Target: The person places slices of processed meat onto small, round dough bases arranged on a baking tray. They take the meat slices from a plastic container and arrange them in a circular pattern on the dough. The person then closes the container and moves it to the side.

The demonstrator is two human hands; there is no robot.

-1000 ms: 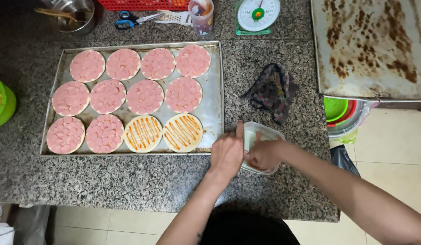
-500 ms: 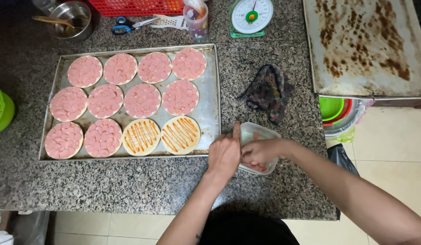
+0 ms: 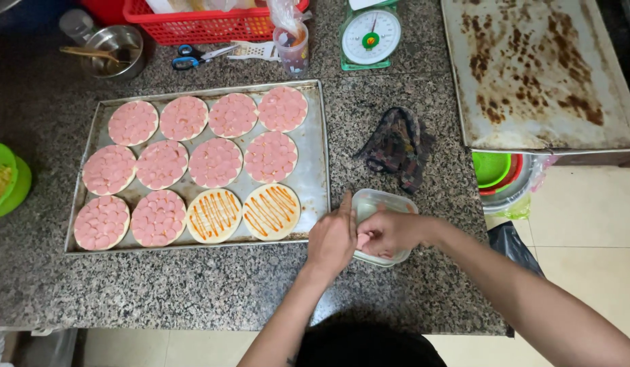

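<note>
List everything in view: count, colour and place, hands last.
tray: 1, metal, counter left
sausage rounds: 10, pink, on tray
sauced rounds: 2, pale with orange stripes, tray's front row
tub: 1, clear, right of tray
cloth: 1, dark patterned, behind tub
scale: 1, green and white, back
basket: 1, red, back
scissors: 1, blue handles, by basket
steel bowl: 1, back left
green bowl: 1, left edge
baking sheet: 1, stained, right
left hand: on tub's side
right hand: over tub, pinching pink slices

Plastic container (image 3: 389,204) contents, hidden beneath right hand (image 3: 389,232).
</note>
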